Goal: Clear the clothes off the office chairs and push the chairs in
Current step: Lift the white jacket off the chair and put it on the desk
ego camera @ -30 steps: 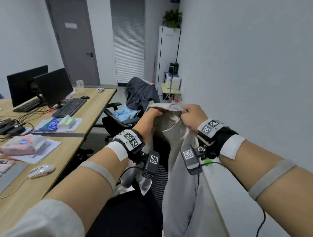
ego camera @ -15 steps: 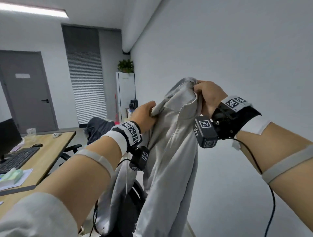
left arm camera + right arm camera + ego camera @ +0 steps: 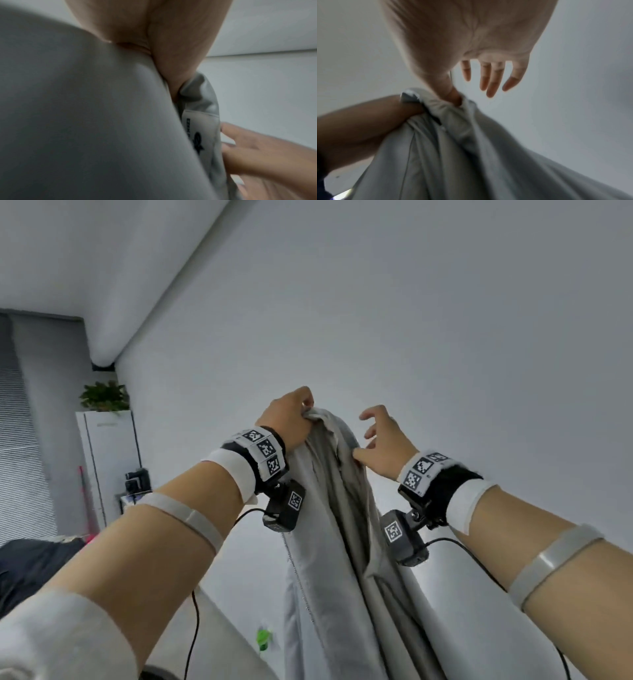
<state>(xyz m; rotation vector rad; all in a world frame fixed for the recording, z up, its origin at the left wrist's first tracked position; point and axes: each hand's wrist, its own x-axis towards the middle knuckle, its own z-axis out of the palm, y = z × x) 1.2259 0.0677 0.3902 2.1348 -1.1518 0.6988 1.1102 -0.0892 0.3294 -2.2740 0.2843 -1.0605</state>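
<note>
A pale grey jacket point(image 3: 329, 542) hangs full length in front of the white wall point(image 3: 445, 320), lifted high, its collar at the top and the rest falling straight down out of the head view. The left hand point(image 3: 287, 419) has its grip clamped on the collar's top edge, fingers curled over the bunched cloth. In the left wrist view a white sewn label point(image 3: 200, 134) with dark print shows just inside the collar, right below that fist.

The right hand point(image 3: 383, 446) is just beside the collar on the jacket's other side. Its grip is apart: the fingers point(image 3: 493, 79) are spread and straight in the air, clear of the cloth, while only the thumb point(image 3: 452, 94) touches the fold of the collar.

Well to the left of the jacket, a white cabinet point(image 3: 109, 460) stands against the far wall with a green potted plant point(image 3: 104, 397) on top. Lower left of the jacket, a dark garment point(image 3: 37, 563) lies in a heap; what it rests on cannot be told.
</note>
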